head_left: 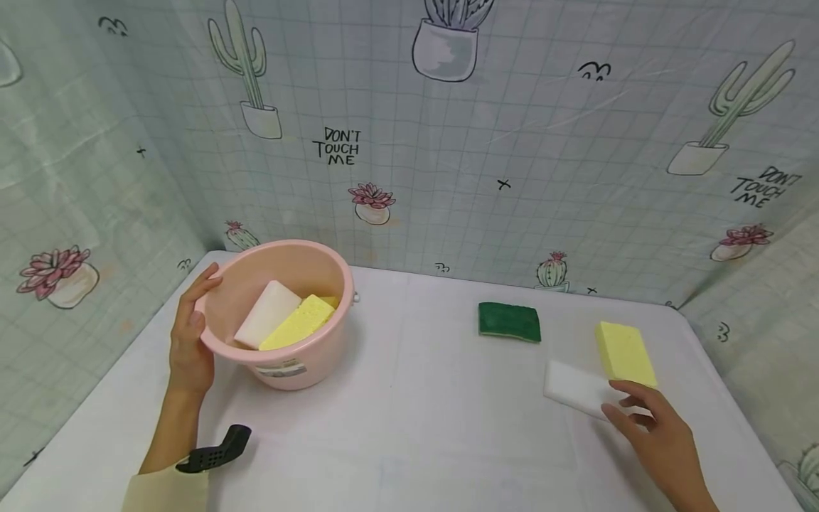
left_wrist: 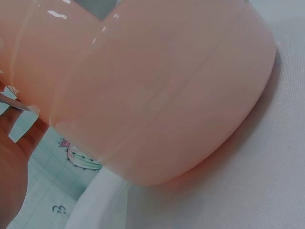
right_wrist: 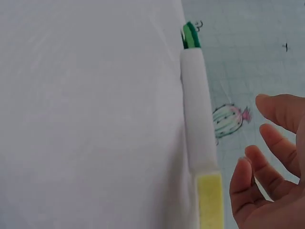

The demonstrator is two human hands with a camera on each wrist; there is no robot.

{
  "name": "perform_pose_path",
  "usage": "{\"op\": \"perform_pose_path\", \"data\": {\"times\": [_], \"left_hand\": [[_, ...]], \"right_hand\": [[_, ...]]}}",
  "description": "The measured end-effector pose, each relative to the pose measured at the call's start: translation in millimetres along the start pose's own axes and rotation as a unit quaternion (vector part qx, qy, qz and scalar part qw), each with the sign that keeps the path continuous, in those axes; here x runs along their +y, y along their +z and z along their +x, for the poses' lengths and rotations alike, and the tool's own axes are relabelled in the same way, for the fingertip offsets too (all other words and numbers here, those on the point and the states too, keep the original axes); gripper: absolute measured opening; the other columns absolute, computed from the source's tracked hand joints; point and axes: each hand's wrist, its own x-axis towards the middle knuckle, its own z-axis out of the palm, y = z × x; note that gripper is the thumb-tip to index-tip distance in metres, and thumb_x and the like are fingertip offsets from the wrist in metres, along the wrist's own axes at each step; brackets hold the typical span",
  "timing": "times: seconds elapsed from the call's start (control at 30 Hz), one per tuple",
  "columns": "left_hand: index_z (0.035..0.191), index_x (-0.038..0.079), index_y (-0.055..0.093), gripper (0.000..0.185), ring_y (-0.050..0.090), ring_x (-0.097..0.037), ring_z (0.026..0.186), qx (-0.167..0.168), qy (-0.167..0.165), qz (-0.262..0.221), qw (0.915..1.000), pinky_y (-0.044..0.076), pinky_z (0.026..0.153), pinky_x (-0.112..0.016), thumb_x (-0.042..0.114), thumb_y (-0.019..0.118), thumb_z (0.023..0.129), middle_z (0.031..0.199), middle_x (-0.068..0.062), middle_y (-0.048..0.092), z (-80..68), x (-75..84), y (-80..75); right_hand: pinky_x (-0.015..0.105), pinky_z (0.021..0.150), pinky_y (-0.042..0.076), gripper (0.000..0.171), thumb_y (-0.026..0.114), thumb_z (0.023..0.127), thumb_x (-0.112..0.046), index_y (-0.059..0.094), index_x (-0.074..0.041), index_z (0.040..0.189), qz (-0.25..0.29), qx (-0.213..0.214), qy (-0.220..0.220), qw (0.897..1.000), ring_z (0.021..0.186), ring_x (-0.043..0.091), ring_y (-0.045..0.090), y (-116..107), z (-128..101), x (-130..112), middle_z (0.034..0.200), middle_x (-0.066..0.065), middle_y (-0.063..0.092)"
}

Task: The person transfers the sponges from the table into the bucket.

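Note:
On the left of the table is a pink plastic bucket (head_left: 333, 348), also filling much of the left wrist view (left_wrist: 162, 95). My left hand (head_left: 192, 341) grips its left rim. Inside lie a white sponge (head_left: 269, 313) and a yellow sponge (head_left: 297, 323), with a bit of another yellow piece behind. My right hand (head_left: 659, 434) is just above the near end of a white sponge (head_left: 576, 386), fingers loosely bent and holding nothing. In the right wrist view, a gap separates the hand (right_wrist: 274, 167) from that white sponge (right_wrist: 198, 109).
A yellow sponge (head_left: 625, 352) lies just behind the white one, near the table's right edge. Farther back is a green scouring pad (head_left: 509, 322). A patterned cloth (head_left: 448, 156) hangs behind the white table (head_left: 416, 427). A black strap mount (head_left: 217, 449) sits on the left wrist.

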Motion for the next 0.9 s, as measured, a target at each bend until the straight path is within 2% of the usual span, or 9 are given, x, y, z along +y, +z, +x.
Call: {"op": "perform_pose_path", "data": {"times": [0.2,0.3,0.4,0.57,0.67,0.9], "left_hand": [[0.133,0.004,0.052,0.049,0.025,-0.026,0.138,0.011,-0.009,0.005,0.9999,0.022,0.112,-0.035,0.029,0.048,0.091,0.152,-0.006,0.031,1.0,1.4,0.4],[0.133,0.005,0.052,0.049,0.025,-0.026,0.138,0.014,-0.013,0.004,0.9998,0.023,0.112,-0.035,0.029,0.049,0.09,0.151,-0.006,0.032,0.9,1.4,0.0],[0.133,0.004,0.052,0.05,0.025,-0.026,0.138,0.009,-0.013,0.0,0.9999,0.021,0.113,-0.035,0.029,0.049,0.09,0.152,-0.006,0.031,0.5,0.6,0.1],[0.132,0.001,0.051,0.049,0.025,-0.026,0.138,0.004,0.006,-0.006,1.0,0.022,0.112,-0.03,0.029,0.048,0.091,0.151,-0.01,0.031,0.5,-0.3,-0.1],[0.132,0.002,0.052,0.049,0.025,-0.027,0.138,0.006,0.008,-0.003,0.9999,0.025,0.11,-0.028,0.029,0.048,0.091,0.151,-0.01,0.031,1.0,-0.4,-0.4],[0.133,0.002,0.052,0.05,0.025,-0.026,0.138,0.01,-0.001,0.0,0.9999,0.026,0.11,-0.027,0.029,0.05,0.091,0.151,-0.009,0.031,1.0,-1.9,0.8]], "right_hand": [[0.012,0.06,0.04,0.06,0.066,0.087,-0.045,0.051,-0.014,0.136,0.003,-0.009,0.106,0.994,0.081,0.002,0.048,2,2,20,0.117,0.005,0.045],[0.016,0.059,0.041,0.067,0.064,0.088,-0.048,0.043,-0.013,0.141,0.016,-0.021,0.138,0.99,0.08,0.004,0.049,5,4,27,0.125,0.009,0.043],[0.018,0.058,0.042,0.072,0.062,0.088,-0.051,0.037,-0.013,0.145,0.019,-0.034,0.149,0.988,0.079,0.004,0.05,8,5,32,0.135,0.011,0.041],[0.018,0.06,0.042,0.075,0.064,0.087,-0.049,0.034,-0.017,0.147,0.03,-0.051,0.129,0.99,0.079,0.006,0.051,11,3,35,0.125,0.009,0.044],[0.017,0.06,0.042,0.073,0.066,0.087,-0.045,0.035,-0.018,0.147,0.016,-0.052,0.093,0.994,0.08,0.008,0.049,12,2,37,0.114,0.007,0.046],[0.02,0.057,0.039,0.072,0.07,0.086,-0.037,0.036,-0.021,0.147,-0.027,-0.055,0.041,0.997,0.074,0.01,0.045,14,0,38,0.105,0.007,0.052]]}}
